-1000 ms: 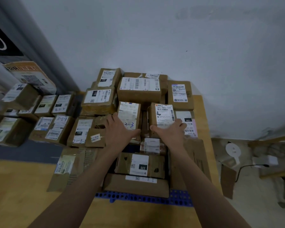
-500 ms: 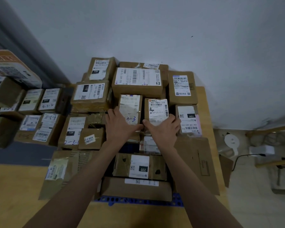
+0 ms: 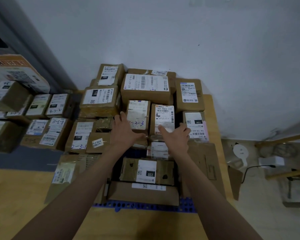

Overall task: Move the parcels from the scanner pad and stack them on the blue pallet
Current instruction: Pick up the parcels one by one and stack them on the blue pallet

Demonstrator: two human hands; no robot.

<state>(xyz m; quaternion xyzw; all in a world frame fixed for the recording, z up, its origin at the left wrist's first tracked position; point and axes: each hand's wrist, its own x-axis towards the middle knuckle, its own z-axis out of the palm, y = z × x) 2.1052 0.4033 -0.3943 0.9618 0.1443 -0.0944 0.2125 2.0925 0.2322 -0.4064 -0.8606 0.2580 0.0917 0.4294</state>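
Note:
Many brown cardboard parcels are piled on the blue pallet (image 3: 146,206), whose edge shows at the front of the pile. My left hand (image 3: 124,131) cups the left side and front of a small parcel with a handwritten label (image 3: 138,113). My right hand (image 3: 177,138) holds the small parcel marked 507 P802 T72 (image 3: 163,116), thumb on its label and fingers at its right side. The two small parcels stand side by side, nearly touching, in front of a wide parcel (image 3: 145,89). No scanner pad is in view.
More labelled parcels (image 3: 47,129) lie in rows to the left. A flat parcel marked 220 (image 3: 146,171) lies near me on the pile. A white wall stands behind. On the floor to the right are a white device (image 3: 241,152), a cable and wooden legs.
My right hand has slid the 507 parcel leftwards, up against the handwritten-label parcel. My left hand has stayed on that parcel.

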